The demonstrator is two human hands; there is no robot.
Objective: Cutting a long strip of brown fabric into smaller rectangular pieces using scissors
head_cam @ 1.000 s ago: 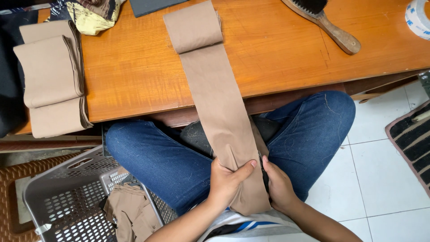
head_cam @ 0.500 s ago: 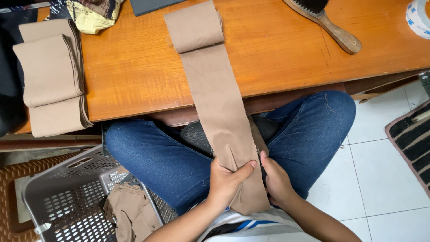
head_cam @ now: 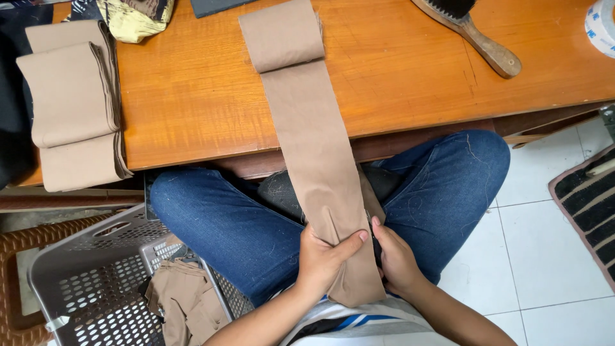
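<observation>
A long tan cloth strip (head_cam: 312, 131) runs from the wooden table (head_cam: 410, 83) down over my lap; its far end is folded over on the tabletop. My left hand (head_cam: 325, 259) grips the strip's near end from the left, thumb across the fabric. My right hand (head_cam: 394, 256) holds the same end from the right, partly tucked behind the cloth. Both hands rest above my blue jeans (head_cam: 221, 224).
A stack of folded tan cloths (head_cam: 73, 106) lies on the table's left edge. A grey perforated basket (head_cam: 90, 282) with crumpled tan cloth (head_cam: 186, 304) stands at lower left. A wooden brush (head_cam: 471, 32) and tape roll (head_cam: 602, 25) lie far right. A striped mat (head_cam: 586, 198) covers white floor tiles.
</observation>
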